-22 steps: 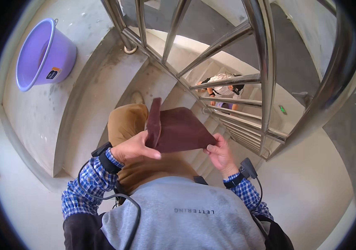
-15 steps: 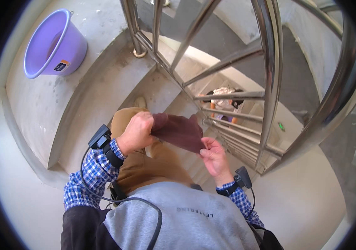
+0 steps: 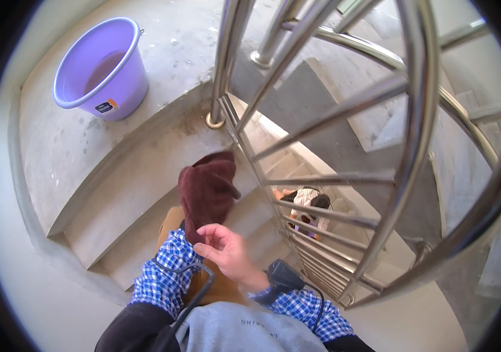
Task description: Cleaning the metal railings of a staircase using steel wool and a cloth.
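A maroon cloth (image 3: 208, 190) hangs bunched in front of me over the steps. My left forearm (image 3: 165, 276) in a checked sleeve reaches up to it. My left hand is covered by the cloth, so its fingers do not show. At the cloth's lower end is my right hand (image 3: 227, 255), fingers curled and thumb below, fingertips closed loosely at the edge. A black device on a strap sits at my right wrist.
On the landing at upper left stands a purple bucket (image 3: 101, 70) with brownish liquid inside. Curved concrete steps (image 3: 127, 199) drop away below me. A metal railing (image 3: 420, 100) runs along the right. Through its bars, another person (image 3: 306, 199) shows lower down the stairs.
The cloth has gone from stretched between both hands to bunched up at the left, higher in view. My right hand has moved left across to it, and my left hand has become hidden.
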### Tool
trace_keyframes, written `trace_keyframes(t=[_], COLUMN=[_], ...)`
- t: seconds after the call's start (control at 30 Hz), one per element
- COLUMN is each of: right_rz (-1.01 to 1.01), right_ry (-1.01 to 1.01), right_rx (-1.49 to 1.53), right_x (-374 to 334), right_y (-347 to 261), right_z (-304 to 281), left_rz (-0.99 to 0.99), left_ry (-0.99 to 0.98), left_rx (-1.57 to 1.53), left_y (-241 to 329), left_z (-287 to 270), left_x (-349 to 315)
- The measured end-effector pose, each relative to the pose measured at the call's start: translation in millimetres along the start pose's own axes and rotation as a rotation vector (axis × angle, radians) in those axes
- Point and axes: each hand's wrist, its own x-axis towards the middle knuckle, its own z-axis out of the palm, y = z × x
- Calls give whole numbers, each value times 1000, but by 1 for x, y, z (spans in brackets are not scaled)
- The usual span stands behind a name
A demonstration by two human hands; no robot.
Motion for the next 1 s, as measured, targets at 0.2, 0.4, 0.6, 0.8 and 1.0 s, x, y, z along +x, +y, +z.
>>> trace_keyframes(t=[0.2, 0.4, 0.6, 0.8, 1.0], right_rz=[158, 425, 513, 587, 370], right_ry=[32, 411, 521, 417, 635], right_rx=[195, 344, 364, 365, 692], right_x=[4, -20, -16, -10, 103], right_y=[57, 130, 160, 185, 190], right_z=[-52, -116, -126, -135, -203], left_rz=[38, 152, 192, 14, 35], left_ry=[256, 257, 191, -40, -131], left_rx=[-320, -378, -376, -333, 41], left_y=[-8, -43, -59, -91, -139], left_z=[-22, 24, 81, 95, 124], left_x=[58, 142, 189, 179, 124])
